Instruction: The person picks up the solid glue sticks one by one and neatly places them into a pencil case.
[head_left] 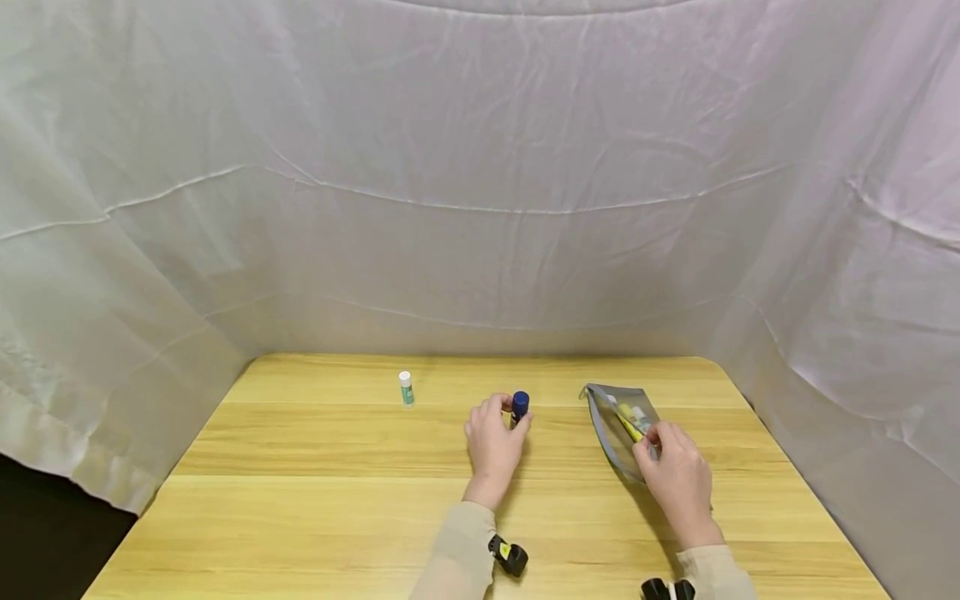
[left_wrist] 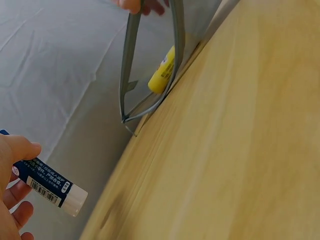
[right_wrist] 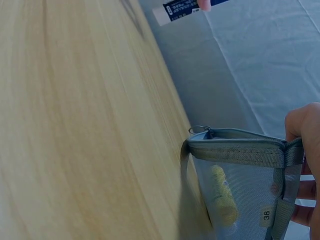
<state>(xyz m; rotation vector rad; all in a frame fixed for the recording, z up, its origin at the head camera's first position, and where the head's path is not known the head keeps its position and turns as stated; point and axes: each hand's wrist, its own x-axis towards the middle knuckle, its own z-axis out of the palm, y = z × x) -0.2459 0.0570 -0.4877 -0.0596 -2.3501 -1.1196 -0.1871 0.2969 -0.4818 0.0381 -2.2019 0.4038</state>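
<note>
In the head view my left hand [head_left: 497, 442] grips a dark blue glue stick [head_left: 520, 402], held upright with its blue end on top. The left wrist view shows its barcode label and whitish other end clear of the tabletop. My right hand [head_left: 678, 471] pinches the near end of a grey mesh zip pouch [right_wrist: 250, 187], whose unzipped mouth gapes toward the left. Inside the pouch lies a yellow glue stick [left_wrist: 162, 75]; a whitish item beside it in the head view is too small to name. The right fingers are partly hidden behind the pouch.
A white and green glue stick [head_left: 407, 388] stands upright on the wooden table [head_left: 300, 500], left of the left hand. Grey-white cloth [head_left: 495, 250] hangs around the table's back and sides. Both wrists wear black camera mounts [head_left: 510, 557].
</note>
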